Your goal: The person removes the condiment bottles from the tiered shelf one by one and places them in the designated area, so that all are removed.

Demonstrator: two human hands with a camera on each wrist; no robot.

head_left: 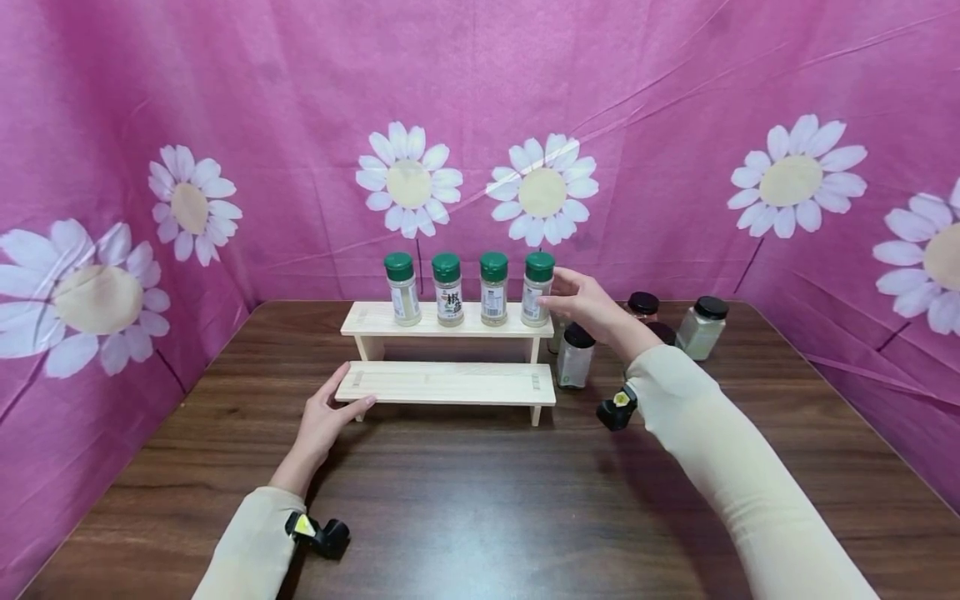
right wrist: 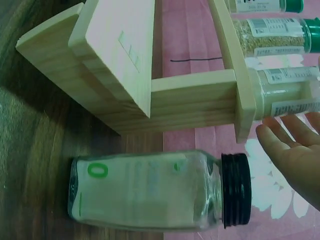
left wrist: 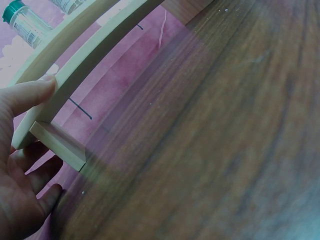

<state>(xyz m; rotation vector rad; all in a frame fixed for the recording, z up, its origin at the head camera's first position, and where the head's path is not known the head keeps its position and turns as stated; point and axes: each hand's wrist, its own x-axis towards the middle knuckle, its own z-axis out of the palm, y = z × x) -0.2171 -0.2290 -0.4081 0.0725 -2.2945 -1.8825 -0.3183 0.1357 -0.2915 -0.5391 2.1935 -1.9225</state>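
Observation:
A two-tier pale wooden rack (head_left: 450,385) stands on the table. Its upper shelf (head_left: 367,313) bears a row of several green-capped spice jars (head_left: 449,302). At the left end of the lower shelf, my left hand (head_left: 318,423) grips the board, thumb on top and fingers beneath, as the left wrist view shows. My right hand (head_left: 592,310) holds the rightmost spice jar (head_left: 533,305), which stands upright at the shelf's right end. The thumb is at the front of that jar; the other fingers are partly hidden. In the right wrist view, fingers (right wrist: 272,137) lie against its side.
Right of the rack stands a black-capped glass jar (head_left: 574,358). Farther right are another black-capped jar (head_left: 701,333) and a partly hidden one (head_left: 643,307) behind my right forearm. A pink cloth (head_left: 480,100) with white daisies hangs behind the brown wooden table (head_left: 465,500).

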